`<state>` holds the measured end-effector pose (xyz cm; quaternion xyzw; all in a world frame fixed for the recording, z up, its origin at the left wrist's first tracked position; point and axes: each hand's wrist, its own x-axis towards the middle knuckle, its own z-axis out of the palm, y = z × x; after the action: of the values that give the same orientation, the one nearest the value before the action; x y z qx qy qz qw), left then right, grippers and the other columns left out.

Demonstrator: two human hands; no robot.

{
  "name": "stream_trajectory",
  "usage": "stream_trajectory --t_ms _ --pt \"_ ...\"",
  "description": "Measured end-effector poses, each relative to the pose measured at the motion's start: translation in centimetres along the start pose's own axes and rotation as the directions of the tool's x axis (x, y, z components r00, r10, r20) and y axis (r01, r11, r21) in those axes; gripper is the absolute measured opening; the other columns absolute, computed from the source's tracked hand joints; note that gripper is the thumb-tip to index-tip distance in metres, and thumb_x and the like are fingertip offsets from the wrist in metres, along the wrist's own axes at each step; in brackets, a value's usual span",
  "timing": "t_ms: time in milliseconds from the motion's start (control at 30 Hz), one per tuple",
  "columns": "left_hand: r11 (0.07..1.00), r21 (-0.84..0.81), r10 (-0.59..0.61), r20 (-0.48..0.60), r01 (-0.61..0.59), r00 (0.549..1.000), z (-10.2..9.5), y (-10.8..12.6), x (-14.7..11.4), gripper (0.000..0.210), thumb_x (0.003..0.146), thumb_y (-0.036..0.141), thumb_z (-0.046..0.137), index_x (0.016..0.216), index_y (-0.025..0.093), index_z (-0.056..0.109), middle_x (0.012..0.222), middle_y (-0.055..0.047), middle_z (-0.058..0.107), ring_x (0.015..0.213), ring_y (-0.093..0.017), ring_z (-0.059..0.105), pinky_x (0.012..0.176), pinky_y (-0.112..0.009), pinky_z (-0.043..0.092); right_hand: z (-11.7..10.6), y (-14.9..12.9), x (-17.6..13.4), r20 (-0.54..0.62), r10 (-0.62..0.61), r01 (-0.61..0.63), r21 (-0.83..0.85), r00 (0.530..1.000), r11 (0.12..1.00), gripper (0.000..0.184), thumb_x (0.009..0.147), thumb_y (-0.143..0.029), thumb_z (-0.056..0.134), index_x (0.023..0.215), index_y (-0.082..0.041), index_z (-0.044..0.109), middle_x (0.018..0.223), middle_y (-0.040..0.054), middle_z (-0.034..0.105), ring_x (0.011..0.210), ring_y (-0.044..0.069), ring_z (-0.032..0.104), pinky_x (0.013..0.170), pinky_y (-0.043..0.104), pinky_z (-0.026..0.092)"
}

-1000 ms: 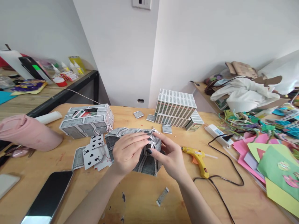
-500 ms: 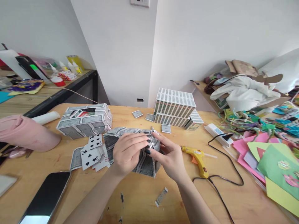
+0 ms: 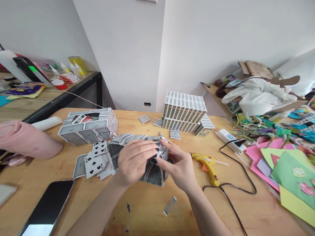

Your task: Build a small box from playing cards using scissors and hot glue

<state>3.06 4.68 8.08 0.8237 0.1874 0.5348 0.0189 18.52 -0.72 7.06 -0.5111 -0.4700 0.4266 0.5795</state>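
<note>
A box covered in grey-backed playing cards [image 3: 154,173] is on the table in front of me, partly hidden by my hands. My left hand [image 3: 133,160] rests over its upper side, fingers close together and curled round toward the right end. At that right end, my right hand [image 3: 180,165] grips the box, thumb in front and fingers on top, with the fingertips of both hands nearly meeting. Loose playing cards [image 3: 94,165] lie left of the box. Right of my right hand is a yellow hot glue gun [image 3: 208,165] on its side.
A second card-covered box [image 3: 86,129] holds card packs at back left. Stacked card packs [image 3: 183,111] stand at the back. A phone [image 3: 49,206] and a pink roll [image 3: 29,141] are on the left. A power strip [image 3: 228,141], black cord and coloured paper [image 3: 290,173] lie right.
The view has shifted slightly. Both hands keep their hold on the box; my right thumb has slid a little to the left along it.
</note>
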Motion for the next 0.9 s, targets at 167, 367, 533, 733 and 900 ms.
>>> stream_trajectory --t_ms 167,367,533,733,900 --pt "1.000 -0.003 0.022 0.006 -0.022 1.000 0.2 -0.2 -0.2 0.029 0.084 0.000 0.047 0.095 0.020 0.063 0.095 -0.003 0.074 0.096 -0.017 0.069 0.084 -0.035 0.056 -0.1 0.1 0.1 0.006 0.012 -0.012 0.000 1.000 1.000 0.054 0.062 -0.038 0.082 0.112 -0.024 0.070 0.127 0.0097 0.062 0.125 0.032 0.051 0.105 0.055 0.041" --pt "0.998 -0.023 0.053 0.022 -0.052 0.998 0.2 -0.5 -0.1 0.026 0.084 0.001 0.047 0.095 0.019 0.063 0.095 -0.005 0.074 0.096 -0.017 0.068 0.084 -0.034 0.056 -0.3 -0.1 0.1 0.019 0.013 -0.013 -0.020 1.000 1.000 0.053 0.063 -0.038 0.082 0.113 -0.025 0.069 0.126 0.0086 0.063 0.125 0.032 0.051 0.105 0.056 0.041" --pt "0.998 -0.040 0.056 0.077 -0.053 0.996 -0.4 -0.4 0.3 0.026 0.085 0.003 0.048 0.097 0.019 0.065 0.097 -0.005 0.074 0.101 -0.018 0.067 0.087 -0.033 0.057 -0.3 -0.2 0.1 0.020 0.004 -0.004 -0.042 1.000 0.999 0.052 0.063 -0.036 0.081 0.112 -0.024 0.069 0.124 0.0086 0.065 0.126 0.032 0.051 0.106 0.056 0.039" --pt "0.996 -0.063 0.073 0.107 -0.067 0.992 -1.1 -0.7 0.3 0.027 0.084 0.002 0.050 0.100 0.019 0.064 0.098 -0.005 0.074 0.101 -0.018 0.067 0.088 -0.033 0.058 -0.3 -0.3 0.1 0.040 0.001 0.001 -0.052 0.999 0.999 0.051 0.064 -0.035 0.081 0.113 -0.025 0.069 0.124 0.0073 0.065 0.128 0.032 0.048 0.107 0.057 0.038" --pt "0.992 -0.080 0.105 0.161 -0.093 0.981 -1.6 -0.9 0.2 0.030 0.086 0.004 0.048 0.107 0.018 0.062 0.104 -0.007 0.072 0.106 -0.020 0.065 0.091 -0.036 0.057 -0.3 -0.5 0.0 0.040 0.017 -0.016 -0.041 0.999 0.999 0.051 0.063 -0.033 0.081 0.111 -0.024 0.070 0.124 0.0079 0.065 0.127 0.032 0.049 0.107 0.057 0.038"
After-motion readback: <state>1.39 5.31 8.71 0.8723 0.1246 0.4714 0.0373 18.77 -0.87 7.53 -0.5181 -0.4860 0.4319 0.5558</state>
